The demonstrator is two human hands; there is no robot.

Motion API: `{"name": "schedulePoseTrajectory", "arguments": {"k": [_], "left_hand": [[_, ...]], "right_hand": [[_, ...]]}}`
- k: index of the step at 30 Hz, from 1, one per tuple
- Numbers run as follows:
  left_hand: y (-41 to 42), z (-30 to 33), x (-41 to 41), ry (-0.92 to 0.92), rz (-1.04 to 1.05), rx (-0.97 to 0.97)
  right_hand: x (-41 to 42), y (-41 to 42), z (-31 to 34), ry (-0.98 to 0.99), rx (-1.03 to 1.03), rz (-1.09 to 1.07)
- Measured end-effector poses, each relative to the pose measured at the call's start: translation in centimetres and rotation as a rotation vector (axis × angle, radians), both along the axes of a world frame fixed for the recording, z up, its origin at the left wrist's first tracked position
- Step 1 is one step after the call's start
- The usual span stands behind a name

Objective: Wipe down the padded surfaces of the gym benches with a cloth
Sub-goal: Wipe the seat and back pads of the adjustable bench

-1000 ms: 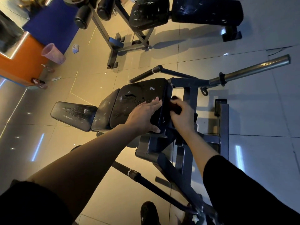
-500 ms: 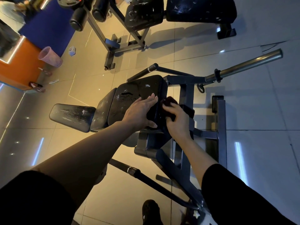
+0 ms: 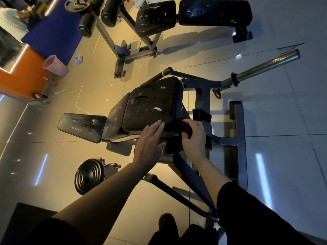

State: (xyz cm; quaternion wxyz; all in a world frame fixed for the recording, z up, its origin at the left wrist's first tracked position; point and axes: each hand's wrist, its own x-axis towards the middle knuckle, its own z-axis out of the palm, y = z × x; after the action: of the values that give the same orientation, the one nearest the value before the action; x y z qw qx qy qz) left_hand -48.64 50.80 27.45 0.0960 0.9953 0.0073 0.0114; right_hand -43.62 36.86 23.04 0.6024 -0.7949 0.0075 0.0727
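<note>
Right hand [image 3: 193, 138] curled around a dark cloth [image 3: 184, 127], bunched against the near right corner of the top pad [image 3: 152, 105] of the closest bench. Left hand [image 3: 149, 142] flat, fingers straight, tips resting on the pad's near edge, holding nothing.

Cloth looks soft and light, probably crumples easily; best kept wadded in the palm so a broad face presses on the vinyl. Pad looks firm with a slick, scuffed skin showing streaks and spots; cloth should slide freely, so steady downward pressure seems needed. Pad is fixed to the steel frame [image 3: 203, 96]; bracing with the free hand likely suffices.

Against the frame a second ago: left hand has slid off the pad top toward its near edge; right hand and cloth have dropped lower along the corner. View has pulled back, a weight plate [image 3: 89, 175] now showing on the floor.
</note>
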Motion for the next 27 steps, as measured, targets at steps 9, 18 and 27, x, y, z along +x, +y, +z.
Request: {"name": "schedulePoseTrajectory", "arguments": {"k": [9, 18, 27], "left_hand": [[0.7, 0.2, 0.4, 0.101, -0.001, -0.033], [1.3, 0.7, 0.7, 0.162, -0.018, -0.043], [1.3, 0.5, 0.6, 0.184, -0.011, -0.070]], "right_hand": [[0.2, 1.4, 1.2, -0.050, -0.071, 0.039], [-0.7, 1.8, 1.1, -0.018, -0.092, -0.019], [1.0, 2.5, 1.5, -0.068, -0.073, -0.014]]}}
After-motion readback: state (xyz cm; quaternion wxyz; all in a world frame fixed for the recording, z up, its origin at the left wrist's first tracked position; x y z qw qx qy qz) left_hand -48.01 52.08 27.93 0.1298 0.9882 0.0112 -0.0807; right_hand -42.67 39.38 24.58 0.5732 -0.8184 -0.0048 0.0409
